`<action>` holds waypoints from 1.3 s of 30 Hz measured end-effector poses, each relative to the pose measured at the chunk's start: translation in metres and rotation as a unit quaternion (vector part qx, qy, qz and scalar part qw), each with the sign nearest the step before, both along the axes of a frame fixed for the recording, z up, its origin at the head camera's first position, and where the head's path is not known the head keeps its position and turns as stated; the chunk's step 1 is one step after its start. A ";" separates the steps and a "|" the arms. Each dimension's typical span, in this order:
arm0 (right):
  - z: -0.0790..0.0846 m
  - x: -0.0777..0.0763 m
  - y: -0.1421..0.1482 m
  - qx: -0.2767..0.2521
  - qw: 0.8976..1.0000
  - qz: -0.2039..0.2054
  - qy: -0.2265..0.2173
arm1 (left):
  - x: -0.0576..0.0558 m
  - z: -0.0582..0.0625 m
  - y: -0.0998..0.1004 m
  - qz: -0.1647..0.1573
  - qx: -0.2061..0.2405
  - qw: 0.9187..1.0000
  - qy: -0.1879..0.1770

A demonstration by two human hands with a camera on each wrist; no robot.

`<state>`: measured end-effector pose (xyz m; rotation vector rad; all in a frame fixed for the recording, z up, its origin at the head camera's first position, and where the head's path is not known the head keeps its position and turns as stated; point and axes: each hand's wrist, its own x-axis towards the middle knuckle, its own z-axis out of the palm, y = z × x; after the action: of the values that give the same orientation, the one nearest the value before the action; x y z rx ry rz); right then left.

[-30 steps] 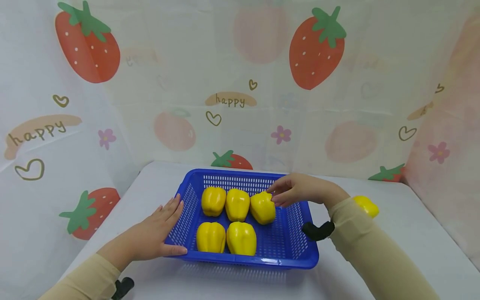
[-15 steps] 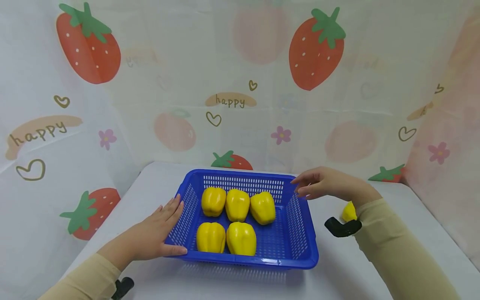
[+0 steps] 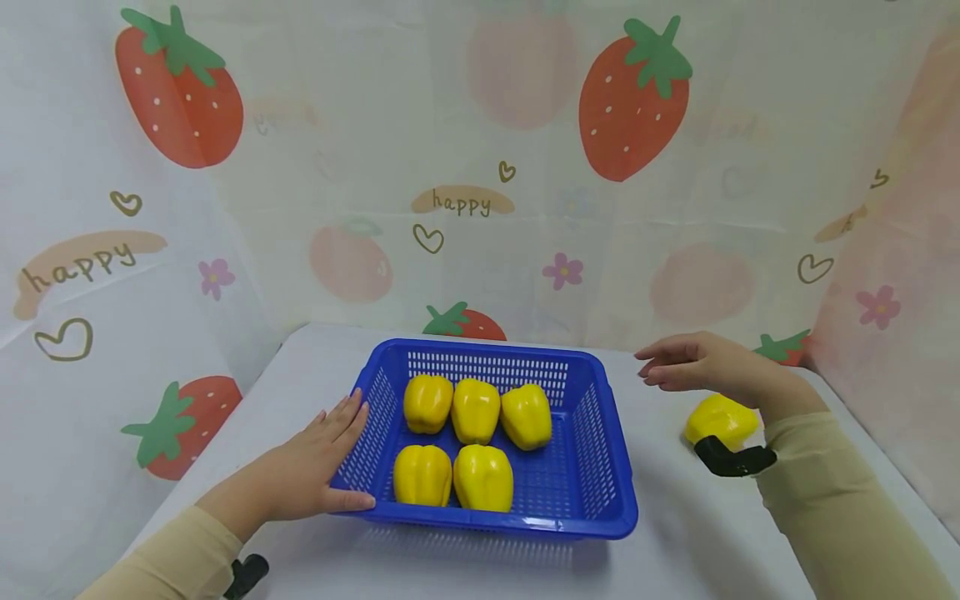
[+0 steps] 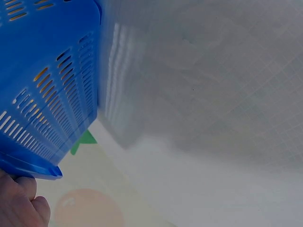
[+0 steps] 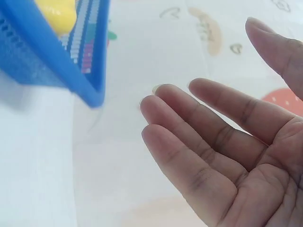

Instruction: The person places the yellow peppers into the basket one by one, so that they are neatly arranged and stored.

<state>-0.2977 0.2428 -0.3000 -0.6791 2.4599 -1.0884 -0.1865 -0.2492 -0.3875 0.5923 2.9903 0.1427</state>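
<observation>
A blue plastic basket [image 3: 596, 467] with slotted walls stands on the white table, holding several yellow bell peppers [image 3: 476, 411] in a back row and a front row. My left hand [image 3: 311, 462] rests on the basket's left rim with its fingers straight; in the left wrist view its knuckles [image 4: 21, 201] show at the rim. To the right of the basket, my right hand [image 3: 697, 364] is raised over the table, holding nothing. Its relaxed, spread fingers [image 5: 189, 182] show in the right wrist view. Below this hand another yellow bell pepper [image 3: 720, 419] lies on the table, partly hidden by the black wrist strap.
The white table [image 3: 465, 575] runs back to a hanging cloth [image 3: 465, 108] printed with strawberries, which also closes off both sides. The right sleeve [image 3: 840, 500] passes over the table's right part.
My right hand has left the back-right pepper in the basket and moved right, past the rim. More of the pepper on the table shows. My left hand has stayed in place.
</observation>
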 end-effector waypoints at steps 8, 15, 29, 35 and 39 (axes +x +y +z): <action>0.001 0.005 0.034 0.015 0.999 -0.027 0.007 | 0.000 -0.003 -0.001 0.000 0.002 1.000 0.002; -0.005 0.010 0.062 0.016 0.998 -0.052 0.014 | 0.000 -0.002 -0.001 -0.003 0.003 1.000 0.005; -0.028 0.015 0.094 -0.012 0.995 -0.100 0.002 | 0.001 -0.002 0.000 -0.004 0.004 1.000 0.005; -0.039 0.015 0.102 -0.005 0.993 -0.114 0.011 | 0.000 -0.001 -0.001 -0.007 0.002 1.000 0.010; -0.045 0.015 0.105 -0.004 0.992 -0.126 0.016 | 0.000 -0.002 -0.001 -0.007 0.001 1.000 0.010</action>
<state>-0.2825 0.3481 -0.3449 -0.3970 2.6234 -1.1865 -0.1869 -0.2501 -0.3894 0.6172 3.0053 0.1407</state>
